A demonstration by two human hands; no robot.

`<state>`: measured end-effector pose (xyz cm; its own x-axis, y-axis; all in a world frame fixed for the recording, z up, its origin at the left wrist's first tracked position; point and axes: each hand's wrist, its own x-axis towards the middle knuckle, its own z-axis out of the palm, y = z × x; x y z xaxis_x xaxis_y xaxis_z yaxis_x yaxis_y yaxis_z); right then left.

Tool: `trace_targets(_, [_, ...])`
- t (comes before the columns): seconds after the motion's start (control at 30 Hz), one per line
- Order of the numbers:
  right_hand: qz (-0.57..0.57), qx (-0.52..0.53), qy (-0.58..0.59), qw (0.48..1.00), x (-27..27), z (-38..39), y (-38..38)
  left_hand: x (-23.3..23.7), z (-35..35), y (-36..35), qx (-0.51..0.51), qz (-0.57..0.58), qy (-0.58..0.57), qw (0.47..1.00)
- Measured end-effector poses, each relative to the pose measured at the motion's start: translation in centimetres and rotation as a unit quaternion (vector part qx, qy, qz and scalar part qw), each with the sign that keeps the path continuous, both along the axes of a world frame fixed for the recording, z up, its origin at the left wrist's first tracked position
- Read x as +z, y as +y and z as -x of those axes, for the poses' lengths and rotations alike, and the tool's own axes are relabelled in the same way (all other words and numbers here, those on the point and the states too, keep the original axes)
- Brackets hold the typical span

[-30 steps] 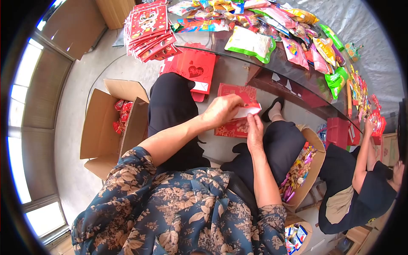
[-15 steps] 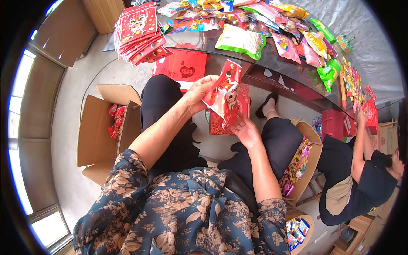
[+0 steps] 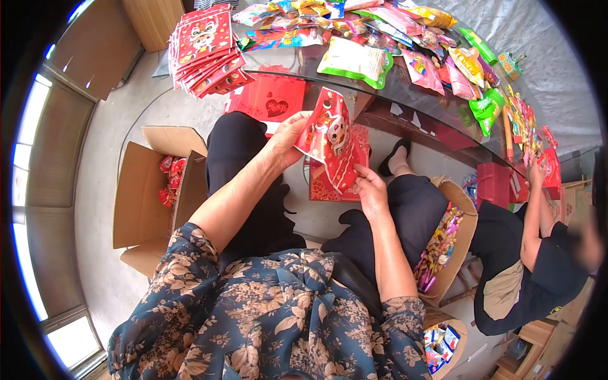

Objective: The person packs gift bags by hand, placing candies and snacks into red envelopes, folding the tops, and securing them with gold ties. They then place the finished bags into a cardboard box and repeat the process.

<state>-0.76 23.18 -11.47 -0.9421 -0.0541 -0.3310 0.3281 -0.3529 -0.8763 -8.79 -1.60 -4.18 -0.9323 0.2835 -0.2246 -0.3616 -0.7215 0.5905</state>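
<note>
Holding a red bag (image 3: 329, 142) with a cartoon face on it, with the left hand (image 3: 290, 139) at one side and the right hand (image 3: 372, 191) pinching near the bottom. Sitting between a brown box (image 3: 142, 193) of little red packs (image 3: 172, 180) on the left and a box of candy (image 3: 467, 231) on the right. Facing a glass table (image 3: 405, 104) with a stack of red bags (image 3: 206, 41) and lots of bright snack bags (image 3: 354, 62) on top. Near another person (image 3: 535, 272) in dark clothes, off to the right.
</note>
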Motion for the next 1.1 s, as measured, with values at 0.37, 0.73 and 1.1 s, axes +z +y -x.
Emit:
trace_targets(0.37, [-0.455, -0.041, 0.257, 0.852, 0.7, 0.0, -0.3, 0.1, 0.0, 0.3, 0.029, -0.034, -0.052, 0.998])
trace_targets(0.73, [-0.057, -0.019, 0.085, 0.995, 0.2, -0.1, -0.9, 0.0, -1.4, 1.5, -0.14, 0.223, -0.001, 0.965])
trace_targets(1.1, [-0.062, 0.014, 0.074, 0.995, 1.2, -0.4, -1.5, -0.1, -2.9, 3.3, -0.208, 0.496, 0.165, 0.827])
